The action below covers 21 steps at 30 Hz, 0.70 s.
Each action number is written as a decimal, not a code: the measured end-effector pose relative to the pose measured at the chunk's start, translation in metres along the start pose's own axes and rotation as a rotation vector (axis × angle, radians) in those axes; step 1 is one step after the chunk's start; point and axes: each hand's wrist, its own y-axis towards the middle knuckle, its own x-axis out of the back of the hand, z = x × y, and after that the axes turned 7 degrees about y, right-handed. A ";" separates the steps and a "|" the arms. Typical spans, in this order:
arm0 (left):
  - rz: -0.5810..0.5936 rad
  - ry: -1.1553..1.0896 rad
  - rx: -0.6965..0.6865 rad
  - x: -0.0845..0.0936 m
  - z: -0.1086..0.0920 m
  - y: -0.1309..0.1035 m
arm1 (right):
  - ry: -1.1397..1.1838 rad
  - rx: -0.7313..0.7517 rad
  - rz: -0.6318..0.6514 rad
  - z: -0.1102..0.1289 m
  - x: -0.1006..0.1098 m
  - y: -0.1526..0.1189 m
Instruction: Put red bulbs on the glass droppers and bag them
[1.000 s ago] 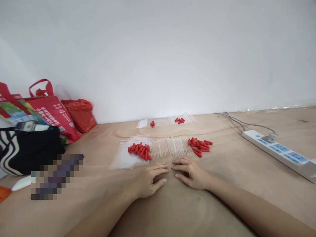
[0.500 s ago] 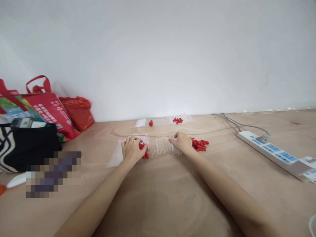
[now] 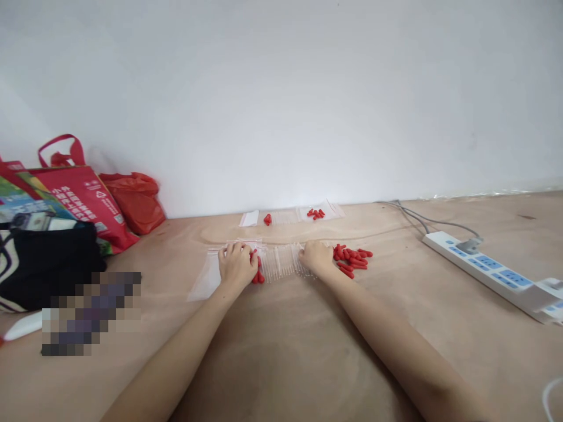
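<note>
Clear thin tubes [image 3: 280, 262] lie side by side on the wooden table between my hands. My left hand [image 3: 237, 265] rests with curled fingers over a plastic zip bag [image 3: 206, 274] and the left pile of red caps [image 3: 259, 276]; what its fingertips hold, if anything, is hidden. At the right end of the tubes, my right hand [image 3: 317, 256] is closed with its fingertips down on them; its grip is too small to make out. Just right of it lies a bigger pile of red caps [image 3: 354, 257].
Near the wall are more tubes [image 3: 285, 217], red caps [image 3: 315, 214] and a white paper [image 3: 249, 218]. A power strip [image 3: 488, 269] with a grey cable lies right. Red bags [image 3: 134, 202], a black bag [image 3: 53, 261] and a pixelated object [image 3: 92, 313] are at left.
My right hand has shifted left onto the tubes, and its fingers have closed. More of the right pile of red caps now shows. My left hand has barely moved.
</note>
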 end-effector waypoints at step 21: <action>0.186 -0.719 -0.419 0.016 -0.020 -0.065 | 0.227 0.887 -0.202 -0.084 -0.010 -0.067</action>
